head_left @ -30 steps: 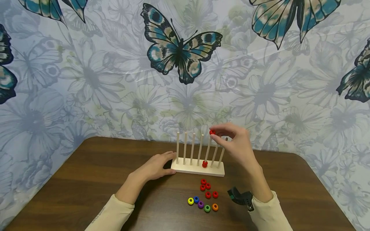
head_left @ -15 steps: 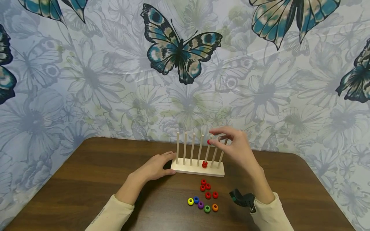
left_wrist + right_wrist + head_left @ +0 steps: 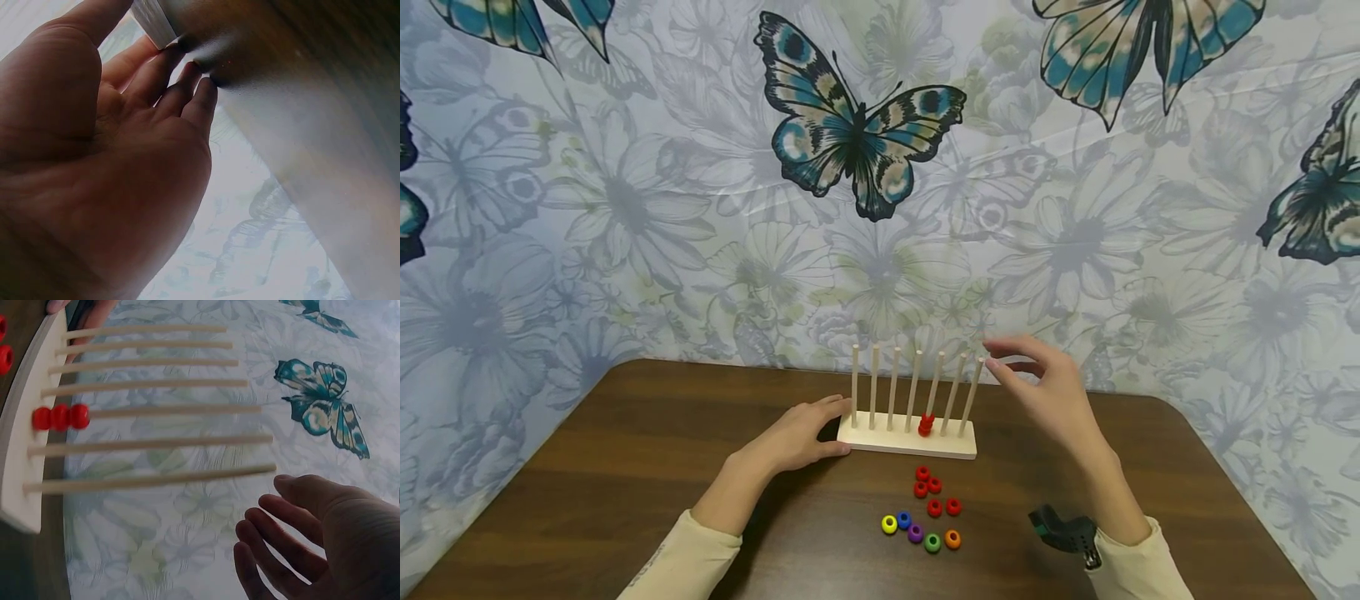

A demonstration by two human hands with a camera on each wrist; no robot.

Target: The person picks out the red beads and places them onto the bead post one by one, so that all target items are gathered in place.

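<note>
A pale wooden peg stand [image 3: 907,439] with several upright pegs stands on the table. Three red beads [image 3: 60,417] are stacked at the foot of one peg, as the right wrist view shows. My left hand [image 3: 793,436] holds the stand's left end between thumb and fingers; in the left wrist view only the corner of the base [image 3: 155,24] shows beyond the fingers. My right hand [image 3: 1051,386] is in the air just right of the last peg's tip, fingers relaxed and holding nothing. In front of the stand lie several loose red beads [image 3: 935,507].
A yellow bead [image 3: 889,524], a blue bead [image 3: 904,520], a purple bead [image 3: 915,533], a green bead [image 3: 932,543] and an orange bead [image 3: 952,539] lie nearest me on the brown table [image 3: 625,467]. Behind it rises a butterfly-patterned wall [image 3: 700,250].
My right hand has let go of a red bead, which slid down the peg onto the others. The hand has moved away to the right. My left hand stays at the stand.
</note>
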